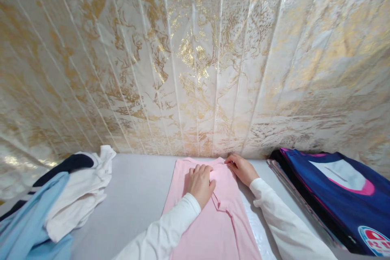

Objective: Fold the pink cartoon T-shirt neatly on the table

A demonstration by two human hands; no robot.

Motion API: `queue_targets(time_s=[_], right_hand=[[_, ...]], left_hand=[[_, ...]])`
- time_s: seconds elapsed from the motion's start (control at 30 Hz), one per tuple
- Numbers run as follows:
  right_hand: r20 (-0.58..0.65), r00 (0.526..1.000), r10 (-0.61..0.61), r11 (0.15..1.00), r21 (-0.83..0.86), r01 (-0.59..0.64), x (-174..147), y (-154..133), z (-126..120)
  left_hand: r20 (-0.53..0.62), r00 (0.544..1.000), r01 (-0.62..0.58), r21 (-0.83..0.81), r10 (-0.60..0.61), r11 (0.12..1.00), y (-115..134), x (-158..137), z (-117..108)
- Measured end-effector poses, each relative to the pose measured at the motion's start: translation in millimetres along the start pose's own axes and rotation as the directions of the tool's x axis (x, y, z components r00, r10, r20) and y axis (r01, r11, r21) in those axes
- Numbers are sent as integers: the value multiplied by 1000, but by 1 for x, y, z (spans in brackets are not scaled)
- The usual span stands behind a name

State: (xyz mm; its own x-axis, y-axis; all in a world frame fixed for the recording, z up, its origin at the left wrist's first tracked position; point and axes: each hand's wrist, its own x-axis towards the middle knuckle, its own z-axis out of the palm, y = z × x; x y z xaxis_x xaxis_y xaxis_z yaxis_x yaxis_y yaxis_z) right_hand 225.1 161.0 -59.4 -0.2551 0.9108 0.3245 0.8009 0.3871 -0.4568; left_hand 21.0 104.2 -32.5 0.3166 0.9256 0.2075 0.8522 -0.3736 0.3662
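Note:
A pink shirt (210, 231) lies lengthwise on the pale grey surface, its upper end close to the wall. One part is folded over onto the body, with creased edges right of the middle. My left hand (200, 185) rests on the upper part of the shirt, palm down, fingers extended over the fabric. At the upper right corner, my right hand (243, 169) pinches the shirt's edge between thumb and fingers. A strip of shiny white material (255, 221) shows beside the shirt's right edge; I cannot tell what it is.
Light blue, white and dark navy garments lie in a loose heap (76, 203) at the left. On the right stands a stack of folded clothes (332, 183), topped by a navy shirt with a round badge. A gold-patterned, pleated covering (195, 69) rises behind the grey surface (131, 195).

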Motion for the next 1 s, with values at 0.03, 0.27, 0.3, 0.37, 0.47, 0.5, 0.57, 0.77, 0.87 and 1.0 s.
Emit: queue_targets(time_s=[0.03, 0.27, 0.3, 0.37, 0.47, 0.5, 0.57, 0.77, 0.87, 1.0], right_hand=[[-3, 1000, -4, 1000, -7, 4, 0, 0, 0], [-119, 993, -20, 999, -30, 16, -11, -20, 3], [-150, 989, -16, 1000, 6, 17, -18, -28, 5], [-188, 982, 1, 992, 124, 23, -35, -45, 11], [-132, 990, 44, 967, 256, -9, -63, -67, 25], [-105, 992, 68, 965, 260, -38, -70, -72, 29], [-65, 991, 114, 969, 227, -96, -80, -75, 38], [-19, 994, 112, 992, 54, -111, -82, -71, 44], [18, 995, 94, 995, -47, -93, -81, -76, 40], [132, 991, 22, 969, -247, 11, -81, -87, 37]], left_hand=[[-1, 1000, 10, -12, -10, 1000, 0, 0, 1], [99, 992, 88, -105, -78, 991, -10, 10, 1], [130, 989, 86, -119, -70, 989, -14, 13, -1], [187, 981, 72, -138, -46, 988, -22, 18, -5], [214, 977, 45, -145, -14, 988, -27, 20, -9], [204, 979, 38, -143, -8, 989, -27, 20, -10], [168, 986, 31, -136, -8, 990, -25, 18, -8], [40, 999, -6, -108, 10, 994, -22, 18, -3], [-26, 998, -64, -89, 62, 994, -25, 18, -5], [-50, 988, -151, -69, 148, 986, -27, 16, -8]])
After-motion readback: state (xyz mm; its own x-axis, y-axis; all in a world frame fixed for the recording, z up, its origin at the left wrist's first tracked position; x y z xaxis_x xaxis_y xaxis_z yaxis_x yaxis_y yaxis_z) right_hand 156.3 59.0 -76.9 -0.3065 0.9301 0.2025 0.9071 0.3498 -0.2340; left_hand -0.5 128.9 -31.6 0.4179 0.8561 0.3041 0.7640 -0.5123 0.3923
